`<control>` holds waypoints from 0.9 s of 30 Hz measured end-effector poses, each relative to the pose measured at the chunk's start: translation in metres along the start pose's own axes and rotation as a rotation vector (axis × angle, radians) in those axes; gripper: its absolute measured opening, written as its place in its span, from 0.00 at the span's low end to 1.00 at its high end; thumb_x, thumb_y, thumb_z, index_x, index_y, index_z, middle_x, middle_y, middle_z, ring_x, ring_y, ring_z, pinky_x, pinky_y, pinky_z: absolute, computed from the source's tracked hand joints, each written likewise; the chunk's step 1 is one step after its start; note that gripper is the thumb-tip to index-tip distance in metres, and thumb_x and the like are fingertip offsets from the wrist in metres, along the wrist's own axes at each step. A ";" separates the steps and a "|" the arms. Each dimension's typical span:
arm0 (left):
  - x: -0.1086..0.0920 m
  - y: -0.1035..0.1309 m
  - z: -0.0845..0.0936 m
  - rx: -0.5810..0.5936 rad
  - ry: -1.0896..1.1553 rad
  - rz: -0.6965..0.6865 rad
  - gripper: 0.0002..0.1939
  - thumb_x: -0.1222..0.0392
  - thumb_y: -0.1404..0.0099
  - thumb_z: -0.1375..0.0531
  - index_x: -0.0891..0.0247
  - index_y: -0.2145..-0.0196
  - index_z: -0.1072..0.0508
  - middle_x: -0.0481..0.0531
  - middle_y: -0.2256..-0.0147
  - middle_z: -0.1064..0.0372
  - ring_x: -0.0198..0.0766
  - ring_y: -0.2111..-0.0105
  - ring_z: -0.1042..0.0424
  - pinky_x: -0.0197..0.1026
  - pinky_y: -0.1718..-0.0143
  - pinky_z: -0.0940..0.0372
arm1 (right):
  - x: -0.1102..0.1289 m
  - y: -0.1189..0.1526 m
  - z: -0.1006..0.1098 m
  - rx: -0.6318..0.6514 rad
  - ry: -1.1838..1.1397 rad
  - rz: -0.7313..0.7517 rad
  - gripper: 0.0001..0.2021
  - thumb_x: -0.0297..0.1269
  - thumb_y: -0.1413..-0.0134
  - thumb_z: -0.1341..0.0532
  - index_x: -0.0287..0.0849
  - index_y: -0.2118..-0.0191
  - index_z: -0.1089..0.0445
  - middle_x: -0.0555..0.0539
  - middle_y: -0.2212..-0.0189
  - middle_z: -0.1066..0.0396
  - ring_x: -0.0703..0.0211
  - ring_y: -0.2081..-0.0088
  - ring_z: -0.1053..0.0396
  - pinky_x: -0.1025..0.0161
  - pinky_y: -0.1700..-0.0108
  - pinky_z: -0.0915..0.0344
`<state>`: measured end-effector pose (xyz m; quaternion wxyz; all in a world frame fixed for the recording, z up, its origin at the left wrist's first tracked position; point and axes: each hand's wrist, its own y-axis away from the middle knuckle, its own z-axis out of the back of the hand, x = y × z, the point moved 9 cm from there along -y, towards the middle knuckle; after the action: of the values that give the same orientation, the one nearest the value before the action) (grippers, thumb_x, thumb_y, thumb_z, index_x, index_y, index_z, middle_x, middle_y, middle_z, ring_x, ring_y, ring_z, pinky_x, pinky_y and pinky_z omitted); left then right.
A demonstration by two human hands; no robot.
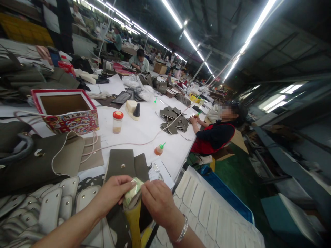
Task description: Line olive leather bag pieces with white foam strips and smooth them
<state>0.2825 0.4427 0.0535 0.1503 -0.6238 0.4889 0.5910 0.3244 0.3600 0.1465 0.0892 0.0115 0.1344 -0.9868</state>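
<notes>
My left hand (117, 189) is closed, thumb and fingers pinching a pale green and white printed piece (133, 188) that looks like a roll or wrapped packet. My right hand (157, 198) is closed at that piece's right edge; its fingertips are partly hidden. Just below hangs a yellow strip-like thing (133, 220), whose kind I cannot make out. Beyond the hands lies a dark olive leather panel (120, 160) with a small metal fitting. Light grey rounded leather pieces (50, 205) with metal studs are heaped to the left.
A red patterned box (73, 122), a red-lidded jar (117, 124) and a green-tipped glue bottle (159, 149) stand on the white table (134, 132). A pale cord crosses it. Dark leather cut pieces (174, 120) lie near a co-worker (216, 132). White pieces (204, 206) fill the lower right.
</notes>
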 end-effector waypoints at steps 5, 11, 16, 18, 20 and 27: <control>-0.002 0.000 -0.002 0.028 -0.077 -0.026 0.20 0.43 0.48 0.39 0.67 0.74 0.30 0.43 0.82 0.41 0.28 0.83 0.47 0.31 0.82 0.51 | -0.005 -0.004 0.002 -0.036 -0.065 -0.055 0.08 0.29 0.41 0.49 0.39 0.66 0.33 0.47 0.71 0.34 0.59 0.69 0.40 0.60 0.65 0.42; -0.010 0.000 -0.004 0.131 -0.307 -0.161 0.14 0.53 0.46 0.40 0.67 0.68 0.28 0.47 0.73 0.33 0.35 0.73 0.37 0.34 0.72 0.43 | -0.011 -0.005 0.008 -0.146 -0.165 -0.128 0.04 0.27 0.46 0.45 0.41 0.69 0.35 0.48 0.72 0.33 0.61 0.69 0.38 0.63 0.66 0.42; -0.021 0.002 -0.004 0.118 -0.540 -0.201 0.08 0.58 0.47 0.43 0.66 0.72 0.31 0.44 0.77 0.39 0.33 0.75 0.41 0.33 0.74 0.48 | -0.012 -0.005 0.001 -0.097 -0.173 -0.147 0.05 0.28 0.47 0.45 0.41 0.73 0.37 0.49 0.74 0.34 0.61 0.71 0.39 0.62 0.67 0.44; -0.025 0.003 -0.005 0.123 -0.616 -0.224 0.06 0.60 0.47 0.45 0.66 0.73 0.31 0.44 0.77 0.41 0.33 0.75 0.42 0.33 0.75 0.49 | -0.012 -0.005 -0.002 -0.076 -0.186 -0.157 0.05 0.28 0.47 0.45 0.41 0.73 0.37 0.50 0.74 0.34 0.61 0.70 0.39 0.62 0.67 0.44; -0.028 0.003 -0.007 0.130 -0.687 -0.249 0.05 0.62 0.47 0.45 0.66 0.75 0.32 0.44 0.78 0.41 0.33 0.75 0.42 0.33 0.74 0.49 | -0.013 -0.006 -0.005 -0.062 -0.210 -0.165 0.05 0.27 0.49 0.45 0.41 0.73 0.38 0.50 0.74 0.34 0.61 0.70 0.39 0.62 0.67 0.44; -0.033 -0.001 -0.010 0.181 -0.717 -0.285 0.04 0.64 0.47 0.45 0.66 0.74 0.31 0.43 0.76 0.36 0.33 0.73 0.38 0.33 0.73 0.47 | -0.018 -0.008 -0.005 -0.063 -0.274 -0.178 0.04 0.26 0.51 0.44 0.41 0.71 0.35 0.49 0.72 0.32 0.61 0.69 0.37 0.63 0.67 0.42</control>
<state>0.2949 0.4502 0.0851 0.4466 -0.4236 0.3641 0.6990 0.3403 0.3720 0.1451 0.0192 -0.1381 0.1522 -0.9785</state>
